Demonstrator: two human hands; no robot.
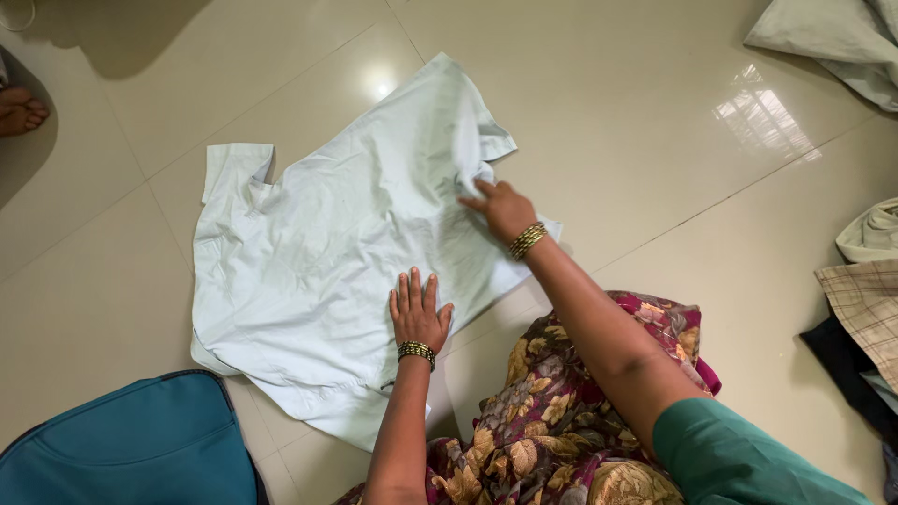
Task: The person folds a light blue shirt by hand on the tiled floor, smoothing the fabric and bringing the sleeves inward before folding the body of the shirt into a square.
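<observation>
A pale, wrinkled shirt point(318, 243) lies spread out on the tiled floor point(608, 112). My left hand point(417, 312) rests flat on the shirt near its lower middle, fingers together and palm down. My right hand point(501, 209) is on the shirt's right side, its fingers pinching a bunched fold of cloth near the sleeve. Both wrists wear beaded bangles. My floral skirt point(552, 421) covers my lap just below the shirt.
A teal bag point(131, 449) sits at the lower left. A crumpled pale cloth point(832, 42) lies at the top right. A pile of clothes, one checked point(865, 309), is at the right edge. Another person's foot point(19, 110) shows at the far left.
</observation>
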